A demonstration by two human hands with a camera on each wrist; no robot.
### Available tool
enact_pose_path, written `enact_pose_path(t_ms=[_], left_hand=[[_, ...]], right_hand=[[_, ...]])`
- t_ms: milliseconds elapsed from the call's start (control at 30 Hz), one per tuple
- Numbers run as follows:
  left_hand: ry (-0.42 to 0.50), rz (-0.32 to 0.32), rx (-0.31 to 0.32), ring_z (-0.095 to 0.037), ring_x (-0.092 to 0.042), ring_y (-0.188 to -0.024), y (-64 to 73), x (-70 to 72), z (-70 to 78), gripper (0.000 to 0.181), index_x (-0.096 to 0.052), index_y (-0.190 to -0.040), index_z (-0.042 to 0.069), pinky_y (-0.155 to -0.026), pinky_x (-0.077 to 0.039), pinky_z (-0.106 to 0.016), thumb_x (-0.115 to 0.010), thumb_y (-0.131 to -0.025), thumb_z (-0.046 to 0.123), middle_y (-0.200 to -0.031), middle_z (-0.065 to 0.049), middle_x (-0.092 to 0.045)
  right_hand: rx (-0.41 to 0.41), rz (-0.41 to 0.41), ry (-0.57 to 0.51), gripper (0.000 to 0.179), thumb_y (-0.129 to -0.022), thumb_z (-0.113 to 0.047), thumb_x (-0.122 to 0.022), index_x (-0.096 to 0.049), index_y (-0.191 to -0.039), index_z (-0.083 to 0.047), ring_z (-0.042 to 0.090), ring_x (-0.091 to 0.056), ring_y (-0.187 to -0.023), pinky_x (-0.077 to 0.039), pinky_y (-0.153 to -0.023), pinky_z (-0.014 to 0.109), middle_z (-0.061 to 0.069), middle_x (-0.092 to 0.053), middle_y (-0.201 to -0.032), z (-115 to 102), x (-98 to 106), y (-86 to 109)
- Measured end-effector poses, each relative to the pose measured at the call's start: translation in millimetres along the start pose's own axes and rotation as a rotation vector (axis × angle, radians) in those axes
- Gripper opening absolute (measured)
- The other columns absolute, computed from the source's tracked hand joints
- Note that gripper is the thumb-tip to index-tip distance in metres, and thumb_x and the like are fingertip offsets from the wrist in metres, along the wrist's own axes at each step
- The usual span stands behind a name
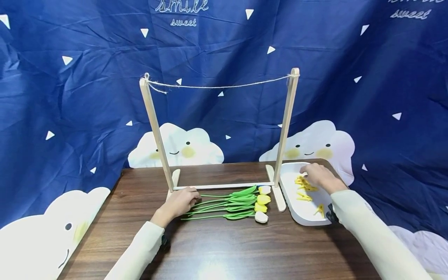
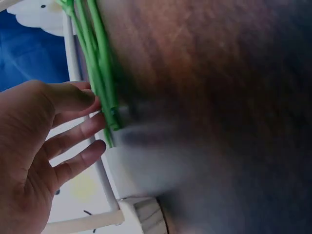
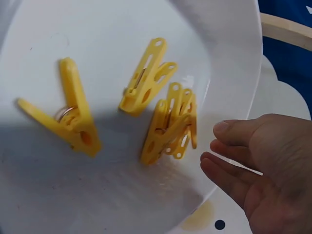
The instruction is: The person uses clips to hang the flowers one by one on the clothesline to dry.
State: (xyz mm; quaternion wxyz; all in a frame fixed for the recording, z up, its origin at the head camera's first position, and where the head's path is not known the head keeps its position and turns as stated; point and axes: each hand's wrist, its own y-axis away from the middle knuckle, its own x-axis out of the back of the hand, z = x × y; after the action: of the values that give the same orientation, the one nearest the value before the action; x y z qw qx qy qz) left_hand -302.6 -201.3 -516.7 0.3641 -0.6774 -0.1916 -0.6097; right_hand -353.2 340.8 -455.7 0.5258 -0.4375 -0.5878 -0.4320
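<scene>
Several artificial tulips, white and yellow with green leaves, lie side by side on the table, heads to the right. At the left, my left hand is by their stem ends. The left wrist view shows loosely bent fingers, fingertips right at the green stems, with no grip around them. Over the far part of a white tray, my right hand reaches toward yellow clothespins. In the right wrist view its fingers are relaxed, apart from the clustered clothespins, and hold nothing.
A wooden frame stands on the table, with a left post, a right post and twine strung between their tops. Its white lower bar runs behind the tulips. A blue curtain hangs behind the brown table.
</scene>
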Motion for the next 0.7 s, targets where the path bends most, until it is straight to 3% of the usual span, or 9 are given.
enact_pose_path(t_ms=[100,267,433,600,700], left_hand=[[-0.009,0.008,0.001,-0.019,-0.074,-0.097,-1.5,-4.3,0.8,0.015,-0.081,-0.106,0.017,-0.078,-0.062,-0.037,-0.078,-0.095,0.008,-0.106,0.0,-0.073],[-0.024,0.034,-0.018,-0.019,-0.072,-0.093,-4.7,-10.5,1.0,0.012,-0.079,-0.102,0.015,-0.074,-0.061,-0.035,-0.077,-0.095,0.006,-0.101,-0.001,-0.071],[-0.028,0.053,-0.009,-0.02,-0.071,-0.091,-6.0,-12.2,3.1,0.011,-0.076,-0.099,0.014,-0.079,-0.062,-0.038,-0.076,-0.094,0.004,-0.1,-0.001,-0.069],[-0.038,0.071,-0.023,-0.019,-0.065,-0.081,-8.0,-12.8,5.1,0.014,-0.076,-0.11,0.01,-0.072,-0.06,-0.037,-0.076,-0.097,0.007,-0.103,-0.005,-0.064],[-0.041,0.058,-0.016,-0.021,-0.065,-0.084,-9.5,-13.5,5.8,0.017,-0.076,-0.114,0.009,-0.068,-0.057,-0.035,-0.076,-0.097,0.008,-0.106,-0.006,-0.065]], right_hand=[[-0.005,-0.038,-0.008,0.029,-0.099,-0.005,-0.068,-0.074,-0.127,-0.002,0.047,-0.069,-0.114,-0.054,-0.099,0.064,0.026,-0.072,-0.129,1.3,-2.4,-0.1],[0.061,-0.078,-0.007,0.014,-0.097,-0.004,-0.07,-0.077,-0.108,-0.005,0.027,-0.059,-0.084,-0.053,-0.081,0.049,0.012,-0.073,-0.099,3.2,-6.4,1.2],[0.08,-0.082,-0.028,0.011,-0.094,-0.002,-0.069,-0.076,-0.102,-0.002,0.022,-0.059,-0.08,-0.056,-0.081,0.047,0.01,-0.073,-0.097,3.1,-13.9,2.7],[0.038,-0.12,-0.053,0.01,-0.094,-0.002,-0.068,-0.071,-0.103,0.001,0.022,-0.059,-0.079,-0.055,-0.078,0.045,0.012,-0.07,-0.095,1.5,-17.3,2.3],[0.013,-0.143,-0.044,0.011,-0.095,-0.003,-0.069,-0.069,-0.105,0.001,0.022,-0.058,-0.077,-0.053,-0.076,0.043,0.012,-0.067,-0.093,1.5,-18.3,1.7]])
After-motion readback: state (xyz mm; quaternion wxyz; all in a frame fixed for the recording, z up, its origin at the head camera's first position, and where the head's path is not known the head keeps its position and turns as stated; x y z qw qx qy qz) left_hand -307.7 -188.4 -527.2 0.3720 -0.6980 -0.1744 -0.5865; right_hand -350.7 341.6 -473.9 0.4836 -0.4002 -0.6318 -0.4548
